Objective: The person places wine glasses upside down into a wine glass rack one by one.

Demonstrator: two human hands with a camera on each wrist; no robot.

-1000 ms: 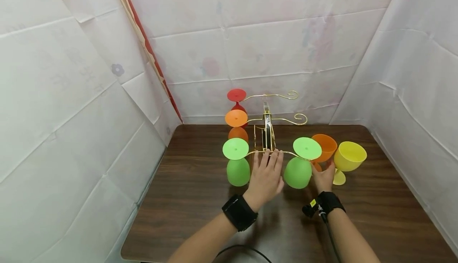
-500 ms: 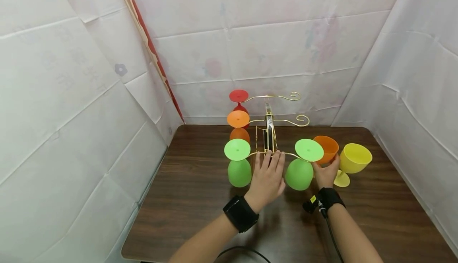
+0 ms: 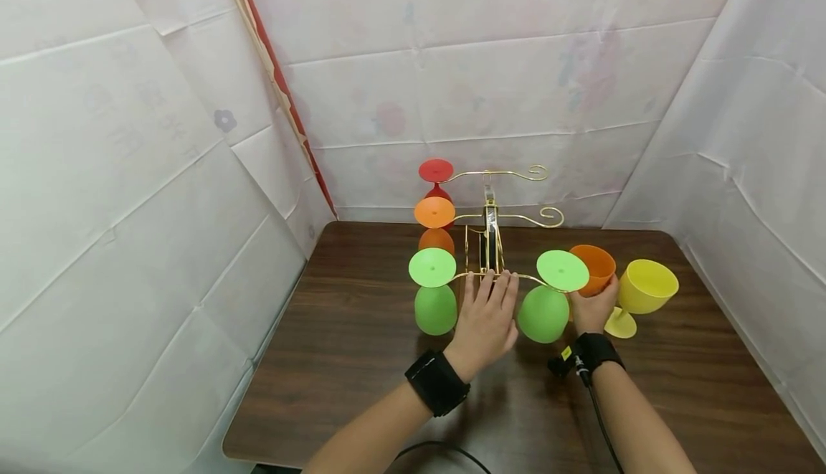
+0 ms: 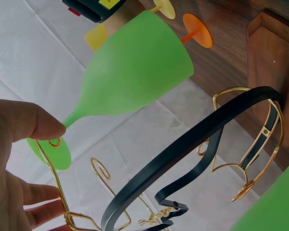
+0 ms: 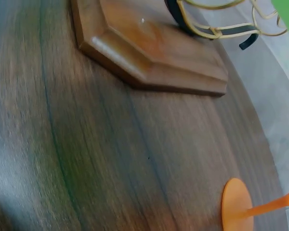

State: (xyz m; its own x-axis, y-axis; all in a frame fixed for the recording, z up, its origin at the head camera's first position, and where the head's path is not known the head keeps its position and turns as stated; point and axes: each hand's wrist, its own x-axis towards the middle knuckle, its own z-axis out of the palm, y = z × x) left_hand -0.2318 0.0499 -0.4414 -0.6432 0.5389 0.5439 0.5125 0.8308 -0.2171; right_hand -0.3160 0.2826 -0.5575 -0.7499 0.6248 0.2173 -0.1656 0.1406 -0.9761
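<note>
A gold wire glass rack point(image 3: 492, 237) with a black centre strip stands on a brown wooden base point(image 5: 154, 62). My left hand point(image 3: 485, 320) rests on its front arm with straight fingers over the gold wire; in the left wrist view the thumb lies beside the foot of a hanging green goblet point(image 4: 135, 67). My right hand point(image 3: 594, 309) grips an orange goblet point(image 3: 595, 267) around its lower bowl, just right of that green goblet. The orange goblet's foot point(image 5: 235, 207) shows at the right wrist view's lower right, with the right fingers out of that view.
Upside down on the rack's left arms hang a red goblet point(image 3: 436, 171), an orange goblet point(image 3: 435, 213) and a green goblet point(image 3: 435, 309). A yellow goblet point(image 3: 645, 287) stands upright right of my right hand. Gold hooks point(image 3: 551, 216) stick out at the back right.
My right hand has moved slightly up and closed around the orange goblet's lower bowl. My left hand stays on the rack's front arm. The head view has shifted a little.
</note>
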